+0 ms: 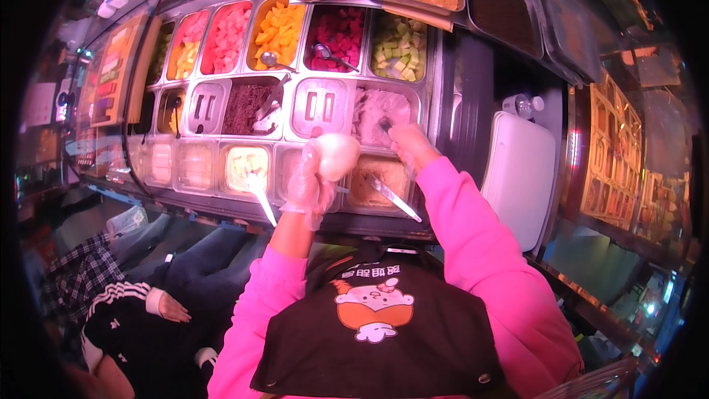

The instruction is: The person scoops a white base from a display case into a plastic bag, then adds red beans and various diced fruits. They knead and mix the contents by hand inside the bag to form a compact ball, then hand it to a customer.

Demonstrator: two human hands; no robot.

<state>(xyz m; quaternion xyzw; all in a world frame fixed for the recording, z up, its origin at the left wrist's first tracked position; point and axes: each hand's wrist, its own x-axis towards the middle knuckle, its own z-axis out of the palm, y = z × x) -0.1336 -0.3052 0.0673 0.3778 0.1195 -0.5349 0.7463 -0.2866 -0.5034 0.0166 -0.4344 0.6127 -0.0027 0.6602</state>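
Left hand fingers curl round that white ball, overgripping might squish it; right hand fingers, can't tell.

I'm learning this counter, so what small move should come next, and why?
Perhaps take up a little of the soft pale purple paste: the right hand is already at its lower right edge, while the left hand, in a clear plastic glove, holds a smooth white rounded piece close by.
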